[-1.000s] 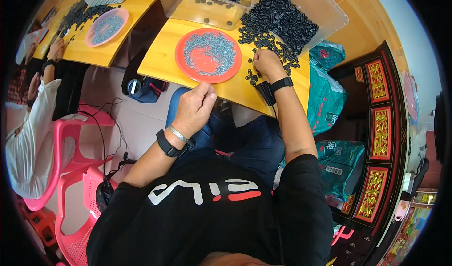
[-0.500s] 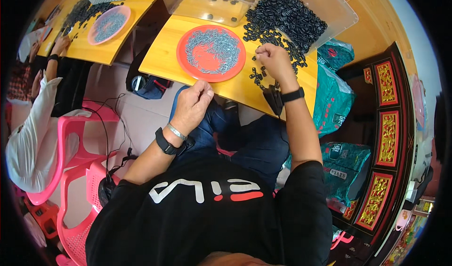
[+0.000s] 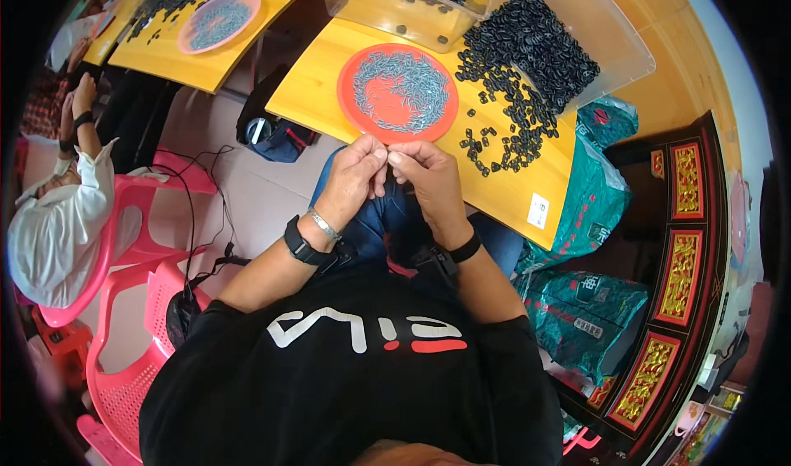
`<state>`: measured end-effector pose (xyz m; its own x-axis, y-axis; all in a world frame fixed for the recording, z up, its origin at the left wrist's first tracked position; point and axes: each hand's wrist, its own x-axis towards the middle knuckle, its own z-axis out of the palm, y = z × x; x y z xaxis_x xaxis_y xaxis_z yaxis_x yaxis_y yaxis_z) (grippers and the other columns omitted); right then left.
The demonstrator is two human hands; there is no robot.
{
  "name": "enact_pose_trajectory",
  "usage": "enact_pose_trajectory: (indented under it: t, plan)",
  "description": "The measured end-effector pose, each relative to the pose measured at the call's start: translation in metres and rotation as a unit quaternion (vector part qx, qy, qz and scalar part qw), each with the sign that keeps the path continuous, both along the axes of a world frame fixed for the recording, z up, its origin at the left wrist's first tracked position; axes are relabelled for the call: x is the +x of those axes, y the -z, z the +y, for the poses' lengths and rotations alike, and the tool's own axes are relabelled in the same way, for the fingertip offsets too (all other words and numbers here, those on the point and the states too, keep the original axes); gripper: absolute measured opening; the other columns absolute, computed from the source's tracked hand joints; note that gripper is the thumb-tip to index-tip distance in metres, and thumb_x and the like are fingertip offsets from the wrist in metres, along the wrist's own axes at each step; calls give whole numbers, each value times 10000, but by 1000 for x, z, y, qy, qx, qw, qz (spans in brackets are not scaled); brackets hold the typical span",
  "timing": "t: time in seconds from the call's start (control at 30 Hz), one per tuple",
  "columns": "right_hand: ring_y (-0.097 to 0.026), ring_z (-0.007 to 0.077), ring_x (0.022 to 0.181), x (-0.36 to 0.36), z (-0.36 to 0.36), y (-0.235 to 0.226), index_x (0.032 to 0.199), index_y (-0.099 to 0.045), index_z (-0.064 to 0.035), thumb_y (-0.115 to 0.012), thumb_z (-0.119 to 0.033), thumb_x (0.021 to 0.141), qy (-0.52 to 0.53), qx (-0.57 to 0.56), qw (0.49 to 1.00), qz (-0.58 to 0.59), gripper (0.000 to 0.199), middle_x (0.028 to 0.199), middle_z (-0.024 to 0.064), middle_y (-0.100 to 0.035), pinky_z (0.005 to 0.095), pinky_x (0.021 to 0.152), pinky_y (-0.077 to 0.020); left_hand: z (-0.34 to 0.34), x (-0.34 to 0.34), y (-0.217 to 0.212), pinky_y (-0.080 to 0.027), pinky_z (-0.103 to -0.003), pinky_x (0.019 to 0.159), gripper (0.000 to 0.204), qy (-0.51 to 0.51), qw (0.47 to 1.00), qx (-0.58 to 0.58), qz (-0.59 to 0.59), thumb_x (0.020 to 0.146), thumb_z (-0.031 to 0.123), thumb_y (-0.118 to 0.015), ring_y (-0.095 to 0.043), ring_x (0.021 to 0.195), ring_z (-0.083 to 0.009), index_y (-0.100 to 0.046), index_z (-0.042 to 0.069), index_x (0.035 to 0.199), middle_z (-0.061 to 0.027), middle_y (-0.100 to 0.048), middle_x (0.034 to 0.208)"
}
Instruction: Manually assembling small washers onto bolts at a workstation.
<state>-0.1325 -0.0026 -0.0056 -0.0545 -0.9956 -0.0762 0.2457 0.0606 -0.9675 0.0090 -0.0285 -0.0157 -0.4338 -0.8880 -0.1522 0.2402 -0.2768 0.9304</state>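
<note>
Pieces of slim silver-grey metal (image 3: 422, 83), lying at mixed angles, cover a round red plastic plate (image 3: 348, 91) just beyond the bare left hand (image 3: 350, 176); small rounded black pieces (image 3: 540, 50) lie to the right, nearer the bare right hand (image 3: 434, 184). Both hands pinch, fingertips meeting; what they hold, I cannot tell. Unlike half a second ago, the right hand is away from the black pieces.

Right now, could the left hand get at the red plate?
Probably yes: the left hand is close to the red plate with nothing visible between, though it seems pinched against the right hand.
</note>
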Motion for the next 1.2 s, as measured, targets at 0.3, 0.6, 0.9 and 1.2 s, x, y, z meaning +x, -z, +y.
enact_pose_trajectory:
  t: [0.3,0.6,0.9,1.2]
  plan:
    - [-543,54,624,-3,-9,-12,927,-616,-1,-645,-63,800,-40,26,998,42,144,743,13,-614,178,574,-432,-1,-1,0,-356,-197,449,152,-31,999,-36,2,912,168,-461,-452,499,-64,-503,43,836,13,-476,616]
    - [-622,216,644,-32,-98,-18,818,-667,-46,-667,-164,734,-43,-132,808,573,144,702,97,-648,327,599,-475,-11,6,2,-351,-176,406,169,-85,996,-33,-17,911,229,-471,-486,448,-76,-486,81,831,9,-503,609]
    - [-613,335,747,-16,-128,-8,744,-637,-57,-625,-180,714,-113,-106,678,718,127,763,164,-634,428,666,-470,-12,10,-1,-354,-177,415,159,-102,994,-16,-23,908,215,-464,-490,457,-79,-481,77,832,1,-509,616]
    - [-611,383,786,-12,-127,-1,830,-628,-24,-534,-187,780,-137,-105,644,745,195,781,234,-621,493,699,-466,-12,10,-7,-355,-200,436,101,-116,993,-9,-10,863,121,-464,-451,461,-61,-494,43,808,6,-486,609]
